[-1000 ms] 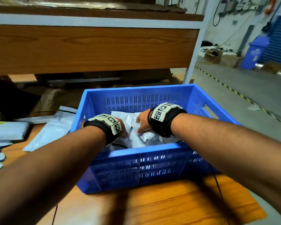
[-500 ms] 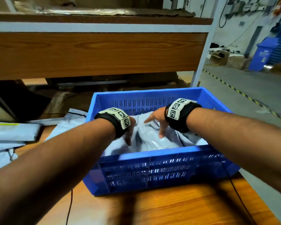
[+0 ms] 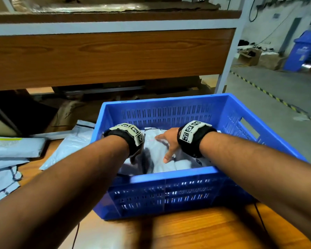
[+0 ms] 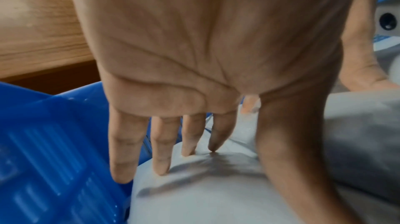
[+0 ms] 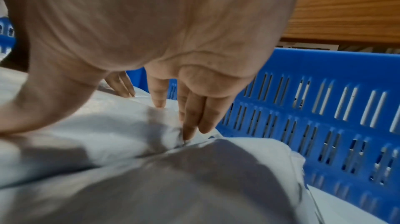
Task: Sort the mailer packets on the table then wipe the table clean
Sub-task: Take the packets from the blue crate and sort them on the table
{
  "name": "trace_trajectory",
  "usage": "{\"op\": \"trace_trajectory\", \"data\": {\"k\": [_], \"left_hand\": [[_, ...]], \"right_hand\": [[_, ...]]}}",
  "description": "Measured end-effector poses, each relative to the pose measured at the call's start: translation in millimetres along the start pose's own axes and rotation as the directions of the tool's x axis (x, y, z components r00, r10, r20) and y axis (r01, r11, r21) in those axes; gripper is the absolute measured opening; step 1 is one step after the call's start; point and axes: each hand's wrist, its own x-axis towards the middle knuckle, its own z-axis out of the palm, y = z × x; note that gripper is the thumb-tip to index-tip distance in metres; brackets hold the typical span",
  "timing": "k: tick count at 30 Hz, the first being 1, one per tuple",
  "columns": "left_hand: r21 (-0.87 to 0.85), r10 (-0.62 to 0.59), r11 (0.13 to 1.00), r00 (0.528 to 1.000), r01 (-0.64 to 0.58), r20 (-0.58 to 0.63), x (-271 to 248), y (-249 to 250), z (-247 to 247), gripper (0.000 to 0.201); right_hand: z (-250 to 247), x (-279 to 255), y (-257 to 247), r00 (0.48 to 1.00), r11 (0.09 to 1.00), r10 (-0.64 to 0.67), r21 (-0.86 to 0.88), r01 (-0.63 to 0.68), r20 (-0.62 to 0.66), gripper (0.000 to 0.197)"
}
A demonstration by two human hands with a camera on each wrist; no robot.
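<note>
Hands reach together into a blue slotted plastic crate standing on the wooden surface, which holds a heap of grey mailer packets. Left hand and right hand both have fingers extended and released, grasping nothing, their tips pressing down on the top packet inside the crate. More grey mailer packets lie stacked on the surface left of the crate.

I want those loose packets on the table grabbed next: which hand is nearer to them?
Left. The left hand presses packets inside the blue crate on the side nearest the loose packets; the right hand is farther.
</note>
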Motion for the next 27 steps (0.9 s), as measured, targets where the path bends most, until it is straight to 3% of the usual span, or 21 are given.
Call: {"op": "trace_trajectory", "data": {"k": [4, 5, 9, 10, 12, 14, 16, 18, 19, 22, 25, 27], "left_hand": [[-0.087, 0.049, 0.995, 0.998, -0.051, -0.03, 41, 0, 10, 0.013], [-0.088, 0.042, 0.995, 0.997, -0.048, -0.067, 49, 1, 10, 0.016], [-0.148, 0.029, 0.989, 1.0, -0.028, 0.008, 50, 17, 22, 0.094], [-0.14, 0.014, 0.99, 1.0, -0.013, 0.009, 43, 22, 23, 0.103], [-0.173, 0.027, 0.985, 0.999, -0.022, 0.023, 88, 28, 53, 0.105], [-0.11, 0.059, 0.993, 0.983, -0.04, 0.172, 108, 36, 68, 0.118], [-0.163, 0.082, 0.985, 0.986, -0.058, 0.145, 105, 32, 62, 0.098], [-0.213, 0.104, 0.973, 0.992, -0.087, 0.072, 52, 24, 31, 0.076], [-0.267, 0.091, 0.961, 0.994, -0.071, 0.064, 33, 22, 19, 0.077], [-0.231, 0.101, 0.968, 0.995, -0.099, -0.004, 22, 28, 11, 0.121], [-0.2, 0.117, 0.974, 0.993, -0.11, 0.023, 23, 41, 18, 0.126], [-0.189, 0.095, 0.978, 0.994, -0.083, 0.054, 25, 47, 25, 0.128]], "right_hand": [[-2, 1, 6, 1.0, 0.999, 0.001, 0.039, 0.0, -0.024, 0.103], [-5, 1, 8, 0.999, 0.998, 0.005, 0.056, -0.002, -0.047, 0.099], [-13, 5, 18, 0.997, 0.999, 0.016, 0.039, -0.013, -0.074, 0.092], [-13, 7, 18, 0.998, 1.0, 0.011, 0.025, -0.009, -0.062, 0.092], [-9, 12, 16, 0.999, 1.0, 0.005, -0.014, -0.006, -0.043, 0.091], [-5, 19, 14, 0.999, 0.999, -0.005, -0.042, 0.003, -0.035, 0.09], [-5, 21, 15, 0.999, 1.0, -0.014, -0.016, 0.014, -0.046, 0.09], [-11, 14, 22, 0.998, 0.998, -0.011, 0.057, 0.014, -0.065, 0.092], [-15, 8, 28, 0.997, 0.997, 0.008, 0.084, -0.001, -0.079, 0.092], [-19, -4, 51, 0.993, 0.992, 0.122, 0.045, -0.122, 0.009, 0.09], [-7, -9, 69, 0.98, 0.985, 0.168, 0.031, -0.172, 0.11, 0.085], [4, -11, 75, 0.979, 0.978, 0.162, 0.111, -0.176, 0.124, 0.086]]}}
